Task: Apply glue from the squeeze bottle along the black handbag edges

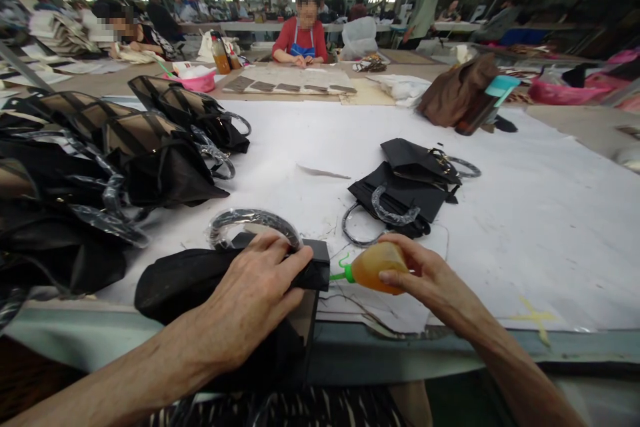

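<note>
A black handbag (185, 277) lies at the table's front edge, its plastic-wrapped handle (255, 217) standing up at the back. My left hand (265, 280) is closed over the bag, fingers and thumb pressing on the dark panel near its right end. In my right hand (415, 267) is a squeeze bottle (377, 268) of amber liquid, tipped on its side. Its green nozzle (341, 275) points left, with the tip at or very close to the bag's right edge; I cannot tell whether they touch.
Several black bags (155, 153) with wrapped handles crowd the left side. Two more black bags (405, 190) lie right of centre on the white table covering (500, 233). A brown bundle (455, 90) stands at the back right. Across the table sits a person in red (320, 40).
</note>
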The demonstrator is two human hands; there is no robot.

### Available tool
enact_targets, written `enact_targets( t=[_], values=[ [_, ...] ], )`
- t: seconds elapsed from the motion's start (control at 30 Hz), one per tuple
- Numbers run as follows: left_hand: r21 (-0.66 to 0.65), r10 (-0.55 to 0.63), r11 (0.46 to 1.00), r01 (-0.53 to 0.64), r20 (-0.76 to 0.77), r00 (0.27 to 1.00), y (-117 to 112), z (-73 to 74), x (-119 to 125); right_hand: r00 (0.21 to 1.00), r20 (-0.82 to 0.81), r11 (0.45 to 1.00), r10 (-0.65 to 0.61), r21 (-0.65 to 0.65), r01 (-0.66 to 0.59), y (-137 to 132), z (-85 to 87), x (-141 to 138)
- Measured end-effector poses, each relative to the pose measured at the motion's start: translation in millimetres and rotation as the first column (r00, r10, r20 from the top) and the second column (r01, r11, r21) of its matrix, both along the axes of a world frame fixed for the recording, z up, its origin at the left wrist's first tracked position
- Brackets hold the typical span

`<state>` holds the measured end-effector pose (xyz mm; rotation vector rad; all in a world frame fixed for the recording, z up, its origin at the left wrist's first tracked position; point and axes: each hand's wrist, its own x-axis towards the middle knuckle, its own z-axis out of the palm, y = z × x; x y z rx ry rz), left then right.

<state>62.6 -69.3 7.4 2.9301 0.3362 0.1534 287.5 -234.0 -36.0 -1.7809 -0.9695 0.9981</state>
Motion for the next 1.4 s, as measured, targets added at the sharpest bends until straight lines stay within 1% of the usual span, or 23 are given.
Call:
enact_targets(
  t=[0.23,0.37,0.63,0.83,0.9,1.03,1.2,1.4],
  values=[
    [0.007,-0.006,1.000,0.006,0.005,1.000,0,0.4,-1,0.996,-0.087,1.000,0.016,0.015,-0.015,-5,0.3,3],
    [0.004,-0.006,1.000,0.006,0.007,1.000,-1,1.2,-1,0.994,-0.102,0.999,0.034,0.019,-0.032,-7,1.2,2],
    [-0.001,-0.014,1.000,0.014,-0.010,1.000,-1,1.4,-1,0.999,0.037,1.000,-0.001,0.031,0.000,2,-8.8,-2],
    [0.009,-0.025,1.000,0.025,0.006,1.000,0,0.3,-2,0.994,0.099,0.998,-0.054,0.042,0.050,1,-12.2,-5],
    [0.015,-0.018,1.000,0.018,0.010,1.000,0,0.3,-2,0.992,0.105,0.997,-0.070,0.046,0.066,0,-11.6,-6],
    [0.016,-0.014,1.000,0.013,0.017,1.000,-1,0.5,-2,0.996,0.039,0.996,-0.084,0.048,0.082,-4,-7.2,-5],
    [0.011,-0.011,1.000,0.011,0.010,1.000,-2,0.9,-2,1.000,0.016,1.000,-0.020,0.001,0.020,-10,1.1,-4],
    [0.006,-0.013,1.000,0.013,-0.013,1.000,-3,2.6,-1,0.999,-0.022,1.000,0.025,-0.007,-0.025,-10,6.5,-4]
  ],
)
